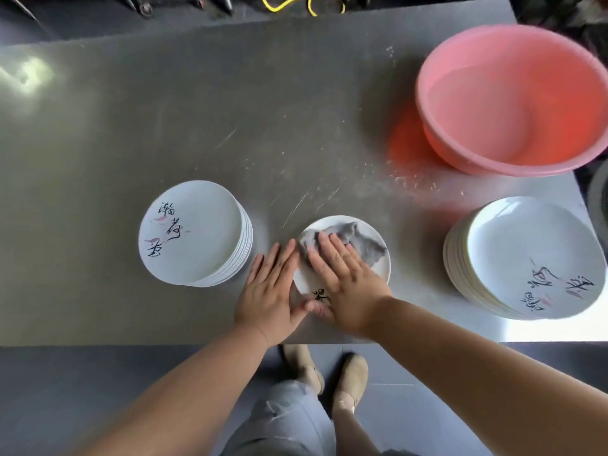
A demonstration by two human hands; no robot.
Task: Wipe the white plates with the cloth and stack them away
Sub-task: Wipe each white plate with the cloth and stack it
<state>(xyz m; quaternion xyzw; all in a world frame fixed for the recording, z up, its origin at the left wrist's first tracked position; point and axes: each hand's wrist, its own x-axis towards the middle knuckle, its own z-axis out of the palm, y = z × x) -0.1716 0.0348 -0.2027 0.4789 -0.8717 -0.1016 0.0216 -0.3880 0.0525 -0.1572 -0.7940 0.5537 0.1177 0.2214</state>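
The single white plate (371, 231) lies flat near the front edge of the bench (197, 126), between two stacks. My right hand (342, 278) presses the grey cloth (362, 245) onto it with straight fingers. My left hand (269, 287), also flat and holding nothing, steadies the plate's left rim.

I judge the plate stiff, glazed, breakable and likely to skate on this smooth top, so I'd lift it by the rim. The cloth is limp and bunches.

The left stack (194, 232) is just beside my left hand, the right stack (526, 255) farther off. The pink basin (513, 97) sits far right. Open bench lies beyond.
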